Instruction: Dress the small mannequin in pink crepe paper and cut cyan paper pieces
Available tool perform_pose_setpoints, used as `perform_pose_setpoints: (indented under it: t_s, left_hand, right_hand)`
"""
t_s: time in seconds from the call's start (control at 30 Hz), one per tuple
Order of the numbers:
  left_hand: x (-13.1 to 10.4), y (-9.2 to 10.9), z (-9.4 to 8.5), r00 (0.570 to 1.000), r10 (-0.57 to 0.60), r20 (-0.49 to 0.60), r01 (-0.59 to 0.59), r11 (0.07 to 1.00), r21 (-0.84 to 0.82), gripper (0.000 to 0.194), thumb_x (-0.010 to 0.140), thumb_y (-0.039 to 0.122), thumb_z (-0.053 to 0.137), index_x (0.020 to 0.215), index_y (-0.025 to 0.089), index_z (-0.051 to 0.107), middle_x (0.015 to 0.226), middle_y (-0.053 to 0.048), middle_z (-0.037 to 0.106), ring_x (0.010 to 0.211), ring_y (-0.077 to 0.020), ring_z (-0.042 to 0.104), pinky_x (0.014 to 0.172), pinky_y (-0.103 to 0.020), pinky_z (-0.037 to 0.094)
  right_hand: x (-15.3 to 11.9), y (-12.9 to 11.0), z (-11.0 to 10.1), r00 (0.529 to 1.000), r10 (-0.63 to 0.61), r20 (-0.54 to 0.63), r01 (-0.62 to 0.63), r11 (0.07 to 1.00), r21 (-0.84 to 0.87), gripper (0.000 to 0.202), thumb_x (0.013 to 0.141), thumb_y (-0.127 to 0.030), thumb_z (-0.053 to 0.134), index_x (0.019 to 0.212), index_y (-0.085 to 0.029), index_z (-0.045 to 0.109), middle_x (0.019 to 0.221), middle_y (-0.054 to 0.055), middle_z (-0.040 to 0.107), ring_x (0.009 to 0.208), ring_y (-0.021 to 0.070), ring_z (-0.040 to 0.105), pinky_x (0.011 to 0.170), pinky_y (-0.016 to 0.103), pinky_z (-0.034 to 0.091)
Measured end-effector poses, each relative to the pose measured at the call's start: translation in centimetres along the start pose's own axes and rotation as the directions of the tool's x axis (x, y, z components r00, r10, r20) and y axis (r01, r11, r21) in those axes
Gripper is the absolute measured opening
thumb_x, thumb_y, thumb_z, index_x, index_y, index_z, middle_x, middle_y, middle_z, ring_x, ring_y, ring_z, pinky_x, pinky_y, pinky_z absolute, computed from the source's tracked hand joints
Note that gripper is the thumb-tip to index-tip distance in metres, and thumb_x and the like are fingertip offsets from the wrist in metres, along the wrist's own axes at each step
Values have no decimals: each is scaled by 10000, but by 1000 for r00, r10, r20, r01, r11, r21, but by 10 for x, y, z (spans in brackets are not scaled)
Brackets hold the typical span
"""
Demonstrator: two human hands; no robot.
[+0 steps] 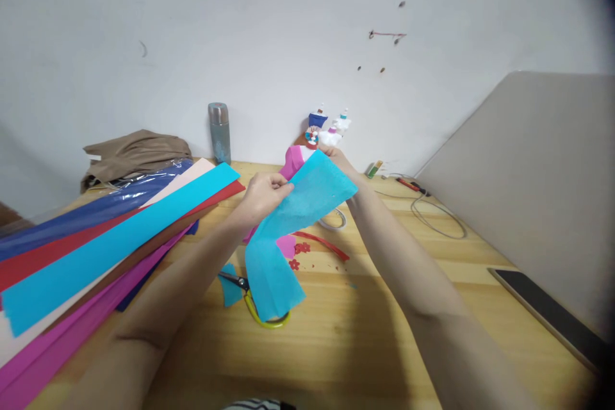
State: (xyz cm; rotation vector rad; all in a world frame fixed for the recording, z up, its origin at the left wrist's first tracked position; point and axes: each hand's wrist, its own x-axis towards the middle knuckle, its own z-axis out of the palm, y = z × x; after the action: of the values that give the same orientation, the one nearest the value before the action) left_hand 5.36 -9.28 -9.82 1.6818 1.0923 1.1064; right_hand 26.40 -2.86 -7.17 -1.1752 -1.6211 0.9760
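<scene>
A long strip of turquoise crepe paper point(293, 218) hangs bent between my hands above the table. My left hand point(266, 195) pinches its left edge between thumb and fingers. At the far top corner, my right hand point(336, 157) grips the strip, its fingertips partly hidden behind the paper. The lower end droops over a pair of yellow-handled scissors point(250, 307), covering part of them. A turquoise scrap point(232, 293) lies under the scissor blades. Pink paper point(294, 160) shows behind the strip, and small red paper flowers point(302, 248) lie beside it.
Stacked paper strips point(120, 230) in several colours lie at left. A flask point(220, 134) and brown cloth point(139, 154) stand behind. Small decorated white figures point(331, 136) are near the wall. A tape roll point(342, 221), a cable point(439, 221) and a phone-like dark slab point(542, 307) lie right.
</scene>
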Motion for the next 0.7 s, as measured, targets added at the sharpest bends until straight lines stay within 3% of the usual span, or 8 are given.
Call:
perform_pose_setpoints:
  t_s: [0.17, 0.27, 0.37, 0.47, 0.57, 0.7]
  left_hand:
    - [-4, 4, -5, 999, 25, 23, -25, 1000, 12, 232, 768, 363, 699, 653, 168, 647, 612, -4, 603, 609, -142, 565, 525, -229, 382]
    - [-10, 14, -8, 998, 19, 57, -19, 1000, 3, 223, 768, 347, 698, 653, 162, 652, 610, -5, 602, 604, -143, 564, 525, -232, 383]
    - [-19, 27, -10, 995, 23, 94, -21, 1000, -16, 215, 797, 309, 666, 652, 154, 638, 604, 0, 577, 594, -127, 536, 539, -231, 383]
    - [-30, 40, -11, 987, 59, 147, -51, 997, -55, 228, 827, 291, 650, 651, 152, 616, 602, 9, 542, 584, -106, 494, 550, -230, 374]
    - [-40, 51, -12, 966, 78, 246, -45, 990, -136, 234, 838, 303, 674, 668, 157, 606, 594, 20, 513, 566, -97, 469, 550, -235, 374]
    - [-51, 64, -14, 932, 92, 350, -18, 978, -210, 238, 838, 272, 703, 653, 157, 607, 619, 15, 536, 591, -96, 482, 568, -240, 399]
  right_hand:
    - [-6, -13, -4, 999, 10, -52, -5, 995, 104, 246, 877, -385, 727, 758, -216, 593, 574, -87, 560, 572, 77, 490, 624, 202, 449]
    - [-11, -21, -7, 989, -6, -145, 23, 993, 118, 250, 853, -387, 751, 733, -217, 613, 580, -63, 567, 547, 95, 484, 587, 230, 429]
    - [-25, -30, -9, 945, -60, -321, 80, 996, 47, 182, 784, -341, 785, 731, -207, 674, 587, -35, 575, 540, 111, 475, 551, 255, 391]
    - [-48, -38, -8, 902, -102, -420, 132, 990, 44, 197, 723, -377, 791, 755, -197, 716, 596, -13, 580, 533, 117, 460, 513, 263, 344]
    - [-72, -40, -5, 892, -39, -450, 113, 984, 139, 280, 624, -435, 840, 735, -202, 731, 631, 13, 616, 524, 122, 476, 485, 263, 342]
    - [-89, -33, -4, 941, 84, -327, -2, 970, 244, 395, 509, -504, 941, 736, -232, 766, 617, 27, 612, 503, 141, 504, 457, 276, 363]
